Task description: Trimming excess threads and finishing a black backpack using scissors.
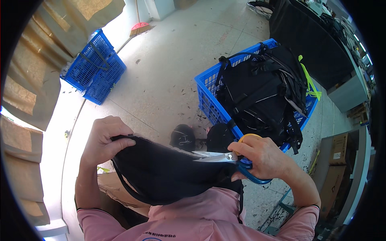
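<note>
A black fabric bag piece (161,172) with a frayed, greyish seam edge along its top lies across my lap. My left hand (105,140) pinches its upper left corner between thumb and fingers. In my right hand (263,156) is a pair of scissors (215,157) with one orange and one blue handle loop. The blades stand apart, pointing left, and their tips are at the seam edge. From this view I cannot tell whether they touch the fabric. A thin black strap or edging hangs along the piece's left side.
A blue plastic basket (209,96) heaped with black backpacks (261,84) stands ahead to the right. Stacked blue crates (96,66) are at the far left, beside a tan curtain (28,76). A broom (140,28) leans beyond. Cardboard boxes (333,184) sit on a shelf at right.
</note>
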`<state>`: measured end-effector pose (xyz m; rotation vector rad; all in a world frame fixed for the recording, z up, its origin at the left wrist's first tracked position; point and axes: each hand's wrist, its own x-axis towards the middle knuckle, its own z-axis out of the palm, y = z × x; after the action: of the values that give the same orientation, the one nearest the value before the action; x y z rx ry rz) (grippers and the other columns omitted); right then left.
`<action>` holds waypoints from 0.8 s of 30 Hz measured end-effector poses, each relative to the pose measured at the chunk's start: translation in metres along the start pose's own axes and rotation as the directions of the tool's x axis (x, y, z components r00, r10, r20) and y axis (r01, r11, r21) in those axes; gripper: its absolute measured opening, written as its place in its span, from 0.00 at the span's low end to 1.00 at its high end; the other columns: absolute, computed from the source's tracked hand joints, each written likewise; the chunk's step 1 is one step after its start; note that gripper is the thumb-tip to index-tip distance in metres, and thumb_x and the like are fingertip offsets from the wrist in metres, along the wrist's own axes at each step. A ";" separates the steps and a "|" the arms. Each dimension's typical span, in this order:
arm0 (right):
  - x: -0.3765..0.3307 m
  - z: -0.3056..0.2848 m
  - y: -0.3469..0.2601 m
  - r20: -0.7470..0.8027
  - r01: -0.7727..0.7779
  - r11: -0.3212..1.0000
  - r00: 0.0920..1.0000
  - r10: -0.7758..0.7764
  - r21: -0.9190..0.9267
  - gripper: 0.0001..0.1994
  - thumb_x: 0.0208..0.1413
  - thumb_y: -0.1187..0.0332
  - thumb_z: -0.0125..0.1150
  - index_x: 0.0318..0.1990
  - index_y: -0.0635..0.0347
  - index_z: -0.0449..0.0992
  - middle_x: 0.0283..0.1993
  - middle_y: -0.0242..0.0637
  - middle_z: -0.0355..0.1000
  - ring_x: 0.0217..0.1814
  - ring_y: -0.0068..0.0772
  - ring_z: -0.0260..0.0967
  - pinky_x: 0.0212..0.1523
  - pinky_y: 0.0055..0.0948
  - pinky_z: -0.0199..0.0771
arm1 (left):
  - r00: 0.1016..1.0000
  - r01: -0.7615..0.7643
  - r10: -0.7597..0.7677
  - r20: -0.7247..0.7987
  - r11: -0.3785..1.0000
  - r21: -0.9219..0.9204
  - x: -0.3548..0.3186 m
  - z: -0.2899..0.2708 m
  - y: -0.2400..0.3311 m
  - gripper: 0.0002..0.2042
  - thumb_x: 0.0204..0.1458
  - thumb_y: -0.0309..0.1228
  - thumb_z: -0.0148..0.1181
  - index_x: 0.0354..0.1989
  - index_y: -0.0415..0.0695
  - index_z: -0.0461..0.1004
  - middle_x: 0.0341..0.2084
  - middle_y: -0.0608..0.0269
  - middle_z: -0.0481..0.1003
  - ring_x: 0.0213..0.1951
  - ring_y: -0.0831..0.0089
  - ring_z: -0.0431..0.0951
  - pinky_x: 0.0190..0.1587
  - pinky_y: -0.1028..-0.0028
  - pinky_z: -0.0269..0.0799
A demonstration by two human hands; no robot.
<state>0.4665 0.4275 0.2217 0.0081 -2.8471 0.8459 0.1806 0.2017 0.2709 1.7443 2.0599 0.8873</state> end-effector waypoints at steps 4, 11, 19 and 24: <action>0.002 0.000 0.000 0.079 -0.024 0.999 0.997 0.021 0.038 0.25 0.36 0.49 0.71 0.36 0.55 0.69 0.26 0.33 0.68 0.28 0.35 0.69 0.24 0.28 0.67 | 0.999 0.029 -0.029 0.014 1.000 -0.001 -0.001 -0.002 0.000 0.07 0.34 0.23 0.66 0.22 0.40 0.75 0.18 0.62 0.73 0.23 0.68 0.71 0.27 0.74 0.64; 0.003 -0.003 -0.008 0.198 -0.136 0.988 0.973 0.121 0.068 0.22 0.41 0.48 0.66 0.34 0.55 0.68 0.27 0.37 0.70 0.31 0.38 0.71 0.26 0.32 0.69 | 0.999 0.033 -0.033 0.011 0.999 -0.022 0.000 -0.001 0.002 0.06 0.34 0.22 0.66 0.22 0.40 0.75 0.19 0.63 0.74 0.24 0.68 0.72 0.28 0.74 0.65; 0.014 -0.001 -0.009 0.127 -0.041 0.997 0.991 0.032 0.070 0.24 0.37 0.49 0.70 0.34 0.54 0.68 0.25 0.31 0.67 0.28 0.31 0.69 0.23 0.27 0.66 | 0.999 -0.034 0.034 0.012 0.999 -0.033 0.000 0.004 0.007 0.06 0.34 0.22 0.66 0.22 0.41 0.76 0.18 0.64 0.74 0.24 0.70 0.73 0.28 0.74 0.66; 0.013 -0.004 -0.015 0.233 -0.121 0.990 0.967 0.102 0.069 0.22 0.42 0.49 0.65 0.33 0.56 0.68 0.27 0.37 0.70 0.31 0.36 0.71 0.24 0.31 0.68 | 1.000 -0.020 0.020 0.013 1.000 -0.023 -0.001 0.004 0.009 0.06 0.34 0.22 0.66 0.22 0.41 0.76 0.18 0.64 0.74 0.23 0.69 0.73 0.28 0.74 0.66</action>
<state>0.4552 0.4179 0.2357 -0.0472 -3.0484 1.0499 0.1905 0.2020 0.2736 1.7569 2.0198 0.8991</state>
